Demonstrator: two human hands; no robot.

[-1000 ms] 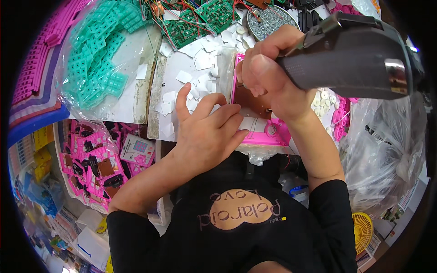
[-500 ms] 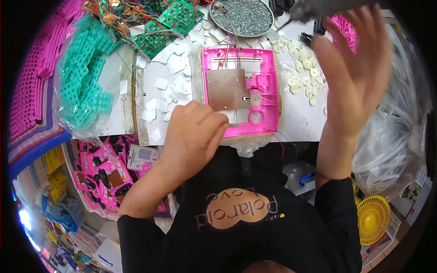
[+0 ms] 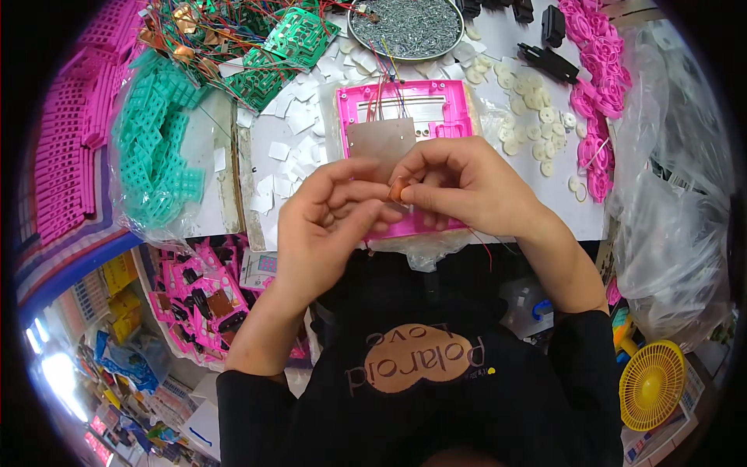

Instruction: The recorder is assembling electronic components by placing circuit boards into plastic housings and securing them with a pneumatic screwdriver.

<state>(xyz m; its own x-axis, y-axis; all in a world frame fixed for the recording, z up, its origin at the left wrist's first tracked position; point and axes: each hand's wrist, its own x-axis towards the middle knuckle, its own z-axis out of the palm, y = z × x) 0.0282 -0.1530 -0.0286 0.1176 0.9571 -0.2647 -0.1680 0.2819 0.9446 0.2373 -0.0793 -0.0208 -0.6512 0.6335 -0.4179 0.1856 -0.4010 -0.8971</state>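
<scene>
On bench [image 3: 572, 214], over near part of pink case [image 3: 462, 113]: right hand [image 3: 471, 187] pinches small copper-coloured piece [image 3: 398, 189]. Left hand [image 3: 327, 214] half-curled just left of piece; whether gripping, cannot tell. Piece too small to judge long axis. Case extends forward beyond both hands.

A person is wearing a black short-sleeved top [image 3: 327, 424]. On its chest, a tan, rounded, bean-like patch [image 3: 420, 366] is showing, with dark lettering [image 3: 355, 379] running across it and past its edges, appearing upside down from this viewpoint. A small yellow mark [image 3: 491, 371] is sitting beside the patch. The left sleeve [image 3: 253, 405] and right sleeve [image 3: 583, 350] are ending near the elbows; the left hand [image 3: 327, 214] and right hand [image 3: 478, 191] are showing bare.
</scene>
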